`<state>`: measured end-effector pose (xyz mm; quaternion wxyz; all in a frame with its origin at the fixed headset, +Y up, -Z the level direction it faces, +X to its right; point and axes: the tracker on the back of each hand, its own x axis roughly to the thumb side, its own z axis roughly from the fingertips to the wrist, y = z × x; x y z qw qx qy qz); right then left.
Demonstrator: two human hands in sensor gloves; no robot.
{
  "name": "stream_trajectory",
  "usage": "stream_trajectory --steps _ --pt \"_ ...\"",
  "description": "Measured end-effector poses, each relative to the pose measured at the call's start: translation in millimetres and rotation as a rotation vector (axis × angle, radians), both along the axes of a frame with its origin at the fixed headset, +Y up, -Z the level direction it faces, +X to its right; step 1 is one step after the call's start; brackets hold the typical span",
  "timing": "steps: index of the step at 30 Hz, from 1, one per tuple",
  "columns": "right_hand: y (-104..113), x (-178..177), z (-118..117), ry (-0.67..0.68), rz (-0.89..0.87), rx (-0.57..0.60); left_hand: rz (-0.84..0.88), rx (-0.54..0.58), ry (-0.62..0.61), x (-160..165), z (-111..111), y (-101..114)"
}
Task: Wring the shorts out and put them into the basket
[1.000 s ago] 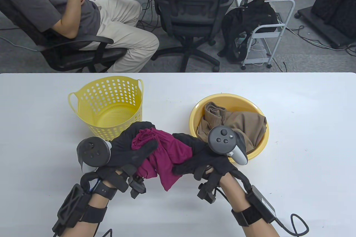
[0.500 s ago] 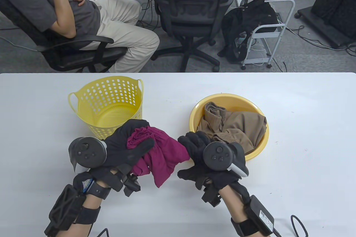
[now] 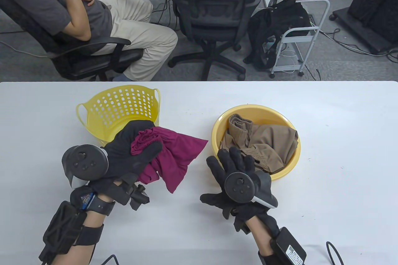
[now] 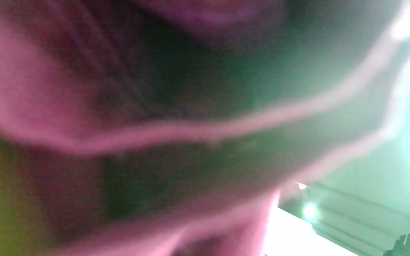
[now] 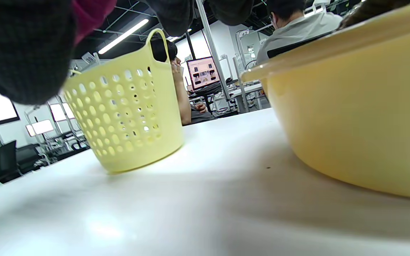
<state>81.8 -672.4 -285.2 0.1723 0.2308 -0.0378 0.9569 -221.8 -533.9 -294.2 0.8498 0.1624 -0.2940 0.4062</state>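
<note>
While your left hand (image 3: 130, 156) clenches the bunched magenta shorts (image 3: 174, 156) above the desk (image 3: 342, 153), just at 5 o'clock of the basket (image 3: 119, 112), apparently ready to drop them in, your right hand (image 3: 236, 171) is released, fingers spread.

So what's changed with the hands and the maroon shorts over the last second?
The right hand let go of the maroon shorts and opened beside the bowl. The left hand keeps gripping them alone and has carried them toward the basket. Basket, bowl and the brown shorts stayed put.
</note>
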Motion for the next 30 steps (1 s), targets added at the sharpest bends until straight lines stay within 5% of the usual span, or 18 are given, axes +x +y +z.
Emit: stream_trajectory --steps 20,30 --pt "1 5 6 -0.011 0.034 0.045 -0.125 0.059 0.192 -25 -27 60" --pt "2 7 7 -0.011 0.033 0.059 -0.272 0.029 0.326 -44 -51 52"
